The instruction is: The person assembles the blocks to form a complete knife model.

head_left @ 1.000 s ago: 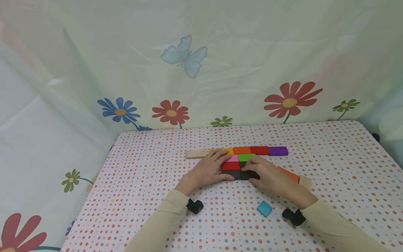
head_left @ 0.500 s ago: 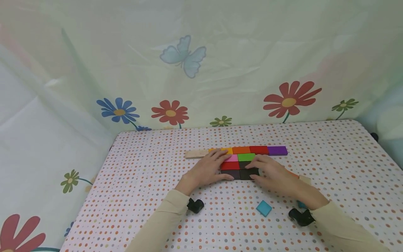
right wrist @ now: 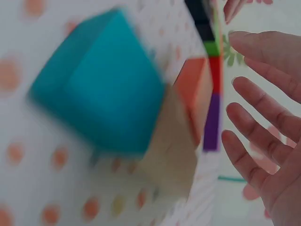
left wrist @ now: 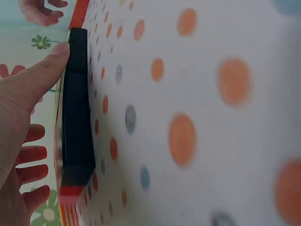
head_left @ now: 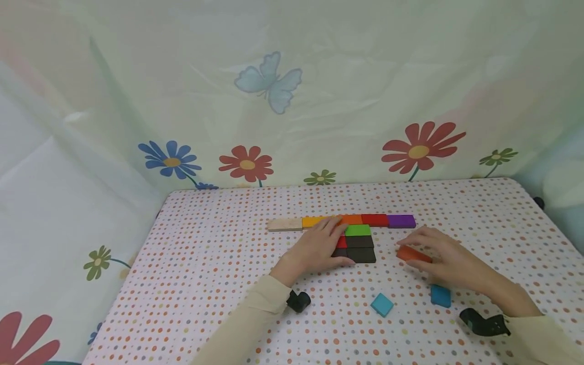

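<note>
My left hand (head_left: 315,248) rests over the left part of a block of small coloured bricks, its fingers stretched across the tops and hiding some. Showing beside it are a green brick (head_left: 358,230) and black bricks (head_left: 360,255). In the left wrist view the thumb (left wrist: 49,66) lies along the black bricks' edge. My right hand (head_left: 449,261) hovers over a loose orange brick (head_left: 412,253), with fingers on its far side and thumb on the near side. Spread fingers (right wrist: 249,94) show apart from that brick in the right wrist view, where a tan brick (right wrist: 171,146) adjoins it.
Behind the group runs a row with a pale wooden brick (head_left: 285,224), yellow (head_left: 312,222), orange (head_left: 352,219), red (head_left: 375,220) and purple (head_left: 401,221) ones. Two blue bricks lie nearer: a light blue one (head_left: 382,304) and a darker one (head_left: 440,295) by the right wrist.
My right hand has left the black bricks and moved right to the loose orange brick. My left hand has shifted slightly right over the group.
</note>
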{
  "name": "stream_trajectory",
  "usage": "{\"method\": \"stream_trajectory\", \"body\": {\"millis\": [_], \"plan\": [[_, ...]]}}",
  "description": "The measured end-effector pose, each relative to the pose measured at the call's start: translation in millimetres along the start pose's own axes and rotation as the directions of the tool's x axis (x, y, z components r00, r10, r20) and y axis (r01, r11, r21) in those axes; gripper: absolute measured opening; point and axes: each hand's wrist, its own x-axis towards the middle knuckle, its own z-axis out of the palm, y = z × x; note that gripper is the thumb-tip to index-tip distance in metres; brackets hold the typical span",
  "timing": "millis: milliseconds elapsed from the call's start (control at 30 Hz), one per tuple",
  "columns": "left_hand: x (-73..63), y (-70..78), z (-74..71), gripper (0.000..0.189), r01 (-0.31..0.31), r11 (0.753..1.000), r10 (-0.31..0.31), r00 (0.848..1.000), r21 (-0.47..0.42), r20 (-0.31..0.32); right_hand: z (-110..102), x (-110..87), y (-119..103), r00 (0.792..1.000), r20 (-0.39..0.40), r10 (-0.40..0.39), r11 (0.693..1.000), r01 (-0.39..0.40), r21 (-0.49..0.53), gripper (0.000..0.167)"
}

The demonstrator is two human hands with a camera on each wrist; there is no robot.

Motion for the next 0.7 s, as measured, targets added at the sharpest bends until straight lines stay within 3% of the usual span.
{"method": "stream_trajectory", "body": {"millis": [233,700], "plan": [[14.5,9.0,5.7,0.089,-0.01,0.999,0.009,1.0,0.033,0.014,-2,-14.6,14,0.991,0.058,0.12,0.992,-0.122,0.04,0.047],[14.8,5.4,7.6,0.086,-0.02,1.0,0.02,1.0,-0.011,0.018,9,-8.0,18,0.993,0.033,0.11,0.992,-0.108,-0.066,0.045]]}}
